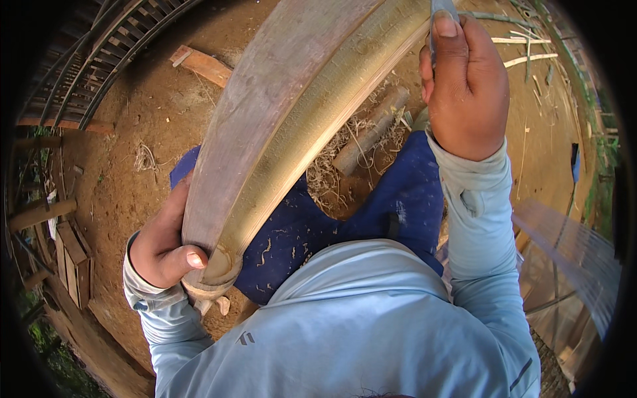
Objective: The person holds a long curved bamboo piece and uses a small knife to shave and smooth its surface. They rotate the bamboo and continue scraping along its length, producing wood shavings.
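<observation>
One long grey-and-yellow bamboo pole point(255, 142) slants over dark blue trousers point(275, 252), its long axis running from near left to far right. The left hand point(162, 242) has its fingers gripping the near end; the right hand point(468, 93) is closed on a grey metal blade point(443, 6).

A bamboo pole point(279, 106) runs slantwise over the person's left leg point(285, 242), its near end in the left hand point(159, 242). The right hand point(468, 93) holds a blade point(443, 6) at the pole's right edge, farther forward. Between the legs, a log point(371, 132) lies among shavings point(322, 162). A plank point(202, 64) lies ahead, left of the pole; slatted woodwork point(126, 46) stands farther left. Sticks point(531, 61) lie right of the right hand, and sheeting point(570, 245) right of the right forearm.
</observation>
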A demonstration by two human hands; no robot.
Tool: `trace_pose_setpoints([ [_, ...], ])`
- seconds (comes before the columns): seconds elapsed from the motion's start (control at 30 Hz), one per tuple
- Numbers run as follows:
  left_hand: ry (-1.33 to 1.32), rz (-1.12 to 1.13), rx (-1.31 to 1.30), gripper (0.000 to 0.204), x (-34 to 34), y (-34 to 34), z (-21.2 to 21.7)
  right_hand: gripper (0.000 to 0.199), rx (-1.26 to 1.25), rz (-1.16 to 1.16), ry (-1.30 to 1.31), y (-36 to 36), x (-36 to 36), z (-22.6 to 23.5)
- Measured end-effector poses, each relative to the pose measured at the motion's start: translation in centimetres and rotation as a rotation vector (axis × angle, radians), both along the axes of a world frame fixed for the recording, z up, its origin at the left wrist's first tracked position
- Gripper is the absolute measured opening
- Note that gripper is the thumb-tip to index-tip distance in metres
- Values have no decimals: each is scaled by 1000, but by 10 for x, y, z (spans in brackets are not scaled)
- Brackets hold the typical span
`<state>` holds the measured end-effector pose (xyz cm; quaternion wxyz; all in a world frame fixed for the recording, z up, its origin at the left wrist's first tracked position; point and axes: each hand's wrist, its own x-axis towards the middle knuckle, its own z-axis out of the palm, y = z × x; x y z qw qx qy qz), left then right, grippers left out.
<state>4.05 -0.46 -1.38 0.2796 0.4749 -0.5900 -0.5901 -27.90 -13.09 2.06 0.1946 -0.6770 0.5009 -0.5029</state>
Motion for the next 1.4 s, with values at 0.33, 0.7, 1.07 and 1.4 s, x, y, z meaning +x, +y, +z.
trace_pose_setpoints([
  [0.33, 36, -8, 58, 113, 7, -2, -5, 38, 7, 60, 127, 18, 6, -15],
  [0.7, 99, -10, 92, 110, 10, -2, -9, 28, -38, 152, 213, 28, 1, -30],
  [1.07, 110, -1, 81, 109, 8, 1, -11, 22, 148, 583, 348, 82, 20, -60],
  [1.4, 42, -25, 43, 111, 2, -2, -1, 29, 85, 368, 319, 59, 10, -37],
])
